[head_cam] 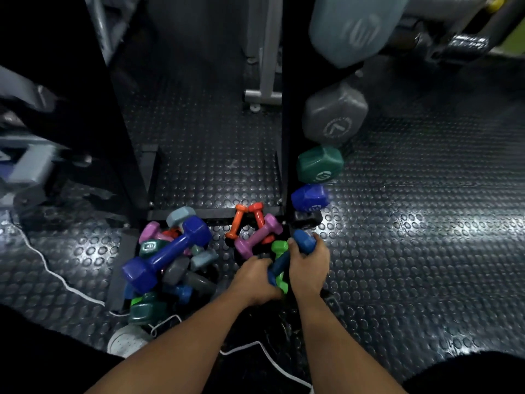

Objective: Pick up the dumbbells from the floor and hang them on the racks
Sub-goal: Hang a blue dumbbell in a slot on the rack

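We see both hands down at the studded rubber floor [412, 251], closed on one dark blue dumbbell [287, 258]. The right hand [308, 264] wraps its fingers [301, 245] around the upper end of that dumbbell, near its head; the left hand [252, 280] has its fingers [262, 261] curled over the lower part of the handle. Just under the fingers lies one green dumbbell [279, 248], touching the blue one.

Just beyond the fingers we count one pink dumbbell [258, 237] and two orange dumbbells [247, 220], leaning together at their far ends. To the left of the left hand sits a heap [167, 265] topped by one large purple dumbbell [167, 251]; beneath it we make out grey, teal, pink, blue and green ones, tangled too closely to count exactly.

Beyond the right hand, four dumbbells hang on the black rack upright [287, 109]: one blue [309, 197] nearest the fingers, then one teal [319, 164], one grey [333, 116], and one pale blue [355, 27] farthest off. A white cord [56, 271] trails across the floor left of the heap, and one white shoe [127, 339] shows below it.
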A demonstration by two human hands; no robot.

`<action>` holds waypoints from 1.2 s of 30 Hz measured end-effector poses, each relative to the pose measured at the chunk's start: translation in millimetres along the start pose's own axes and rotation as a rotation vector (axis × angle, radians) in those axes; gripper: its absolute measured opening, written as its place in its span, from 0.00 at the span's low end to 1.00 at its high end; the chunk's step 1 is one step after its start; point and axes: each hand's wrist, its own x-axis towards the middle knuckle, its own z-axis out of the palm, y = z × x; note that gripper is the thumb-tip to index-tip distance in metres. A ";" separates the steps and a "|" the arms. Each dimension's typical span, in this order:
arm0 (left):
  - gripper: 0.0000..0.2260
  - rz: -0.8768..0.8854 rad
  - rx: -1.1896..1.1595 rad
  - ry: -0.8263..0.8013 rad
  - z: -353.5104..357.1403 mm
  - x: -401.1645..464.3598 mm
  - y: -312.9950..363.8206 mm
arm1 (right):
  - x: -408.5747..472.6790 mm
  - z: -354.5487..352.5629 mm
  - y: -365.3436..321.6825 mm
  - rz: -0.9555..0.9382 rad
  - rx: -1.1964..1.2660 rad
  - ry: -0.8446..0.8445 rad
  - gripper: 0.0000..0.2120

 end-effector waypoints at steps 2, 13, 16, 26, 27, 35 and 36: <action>0.17 0.009 -0.033 0.015 -8.3 -12.8 11.2 | -7.5 -4.4 -13.4 0.003 0.048 0.004 0.32; 0.12 0.182 -0.090 0.042 -68.2 -85.1 66.8 | -47.4 -50.8 -82.1 0.166 0.480 -0.046 0.28; 0.12 0.232 -0.142 0.062 -86.6 -99.1 84.1 | -50.6 -59.6 -100.5 0.087 0.526 -0.069 0.29; 0.19 0.301 -0.253 0.181 -147.0 -147.6 160.8 | -57.1 -139.0 -183.9 -0.359 0.247 0.034 0.36; 0.20 0.316 -0.261 0.198 -152.2 -152.1 170.5 | -56.3 -145.7 -196.2 -0.393 0.237 0.054 0.36; 0.26 0.504 -0.346 0.265 -205.8 -179.2 223.4 | -59.6 -197.0 -285.5 -0.562 0.238 0.148 0.22; 0.25 0.533 -0.362 0.269 -213.9 -181.8 226.7 | -60.5 -201.8 -295.5 -0.578 0.239 0.156 0.19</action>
